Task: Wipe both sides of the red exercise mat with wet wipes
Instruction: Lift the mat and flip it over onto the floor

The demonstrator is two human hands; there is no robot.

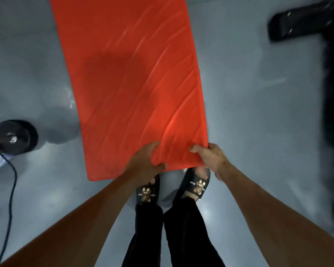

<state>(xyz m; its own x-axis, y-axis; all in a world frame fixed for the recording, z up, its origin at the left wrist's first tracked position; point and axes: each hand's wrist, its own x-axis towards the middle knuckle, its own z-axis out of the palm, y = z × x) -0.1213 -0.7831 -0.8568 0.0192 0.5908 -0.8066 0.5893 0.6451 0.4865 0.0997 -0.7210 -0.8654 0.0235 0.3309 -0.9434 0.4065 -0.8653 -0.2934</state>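
The left hand (145,162) is curled over the near short edge of the red exercise mat (131,79), thumb on top and fingers tucked beneath, gripping it a little right of the edge's middle. The right hand (210,158) pinches the near right corner of the same edge, thumb lying on the red surface and the other fingers hidden behind the mat. Between the two hands the edge is bunched and raised off the grey floor (249,112), while the near left corner lies lower and ungripped. From the hands outward the mat runs straight away from the person, its long axis pointing forward and out past the top of the view, so the far end cannot be seen. The person's sandalled feet (195,186) stand just behind the held edge. Both hands sit toward the right half of that edge, so any turn-over would likely pivot along the long axis or drag the free left corner. No wet wipe shows in either hand. A dark round object (15,136) with a cable lies well off to the left.
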